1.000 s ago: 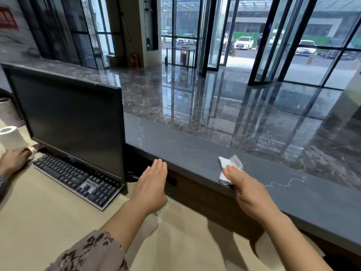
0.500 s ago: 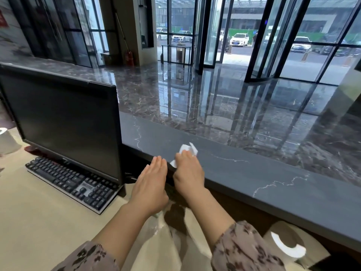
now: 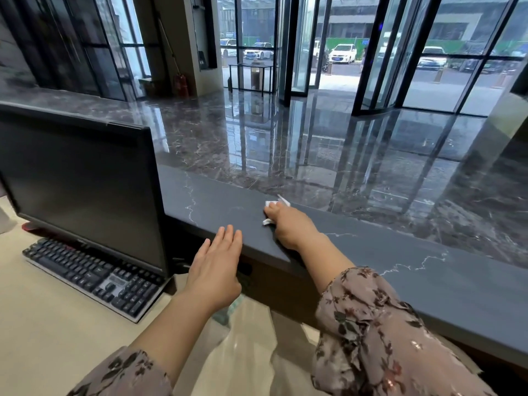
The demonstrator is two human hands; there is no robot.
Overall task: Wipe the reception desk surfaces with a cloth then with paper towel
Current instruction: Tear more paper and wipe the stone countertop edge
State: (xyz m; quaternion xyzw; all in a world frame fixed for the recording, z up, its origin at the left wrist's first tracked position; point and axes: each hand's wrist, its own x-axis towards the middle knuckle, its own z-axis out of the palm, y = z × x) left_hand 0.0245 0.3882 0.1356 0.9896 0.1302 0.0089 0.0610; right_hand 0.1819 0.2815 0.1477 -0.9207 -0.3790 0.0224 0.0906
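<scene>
1. A dark monitor stood behind a black keyboard on the beige desk.
2. The left hand lay flat, fingers straight and together, tips at the grey counter's near edge.
3. The right hand curled its fingers round a white paper towel on the counter top.

Left sleeve showing loose dusty-mauve fabric with dark floral print, right sleeve bunching in soft folds, carrying dark leaves and reddish blossoms, both ending short of the wrists, left hand and right hand showing bare.
</scene>
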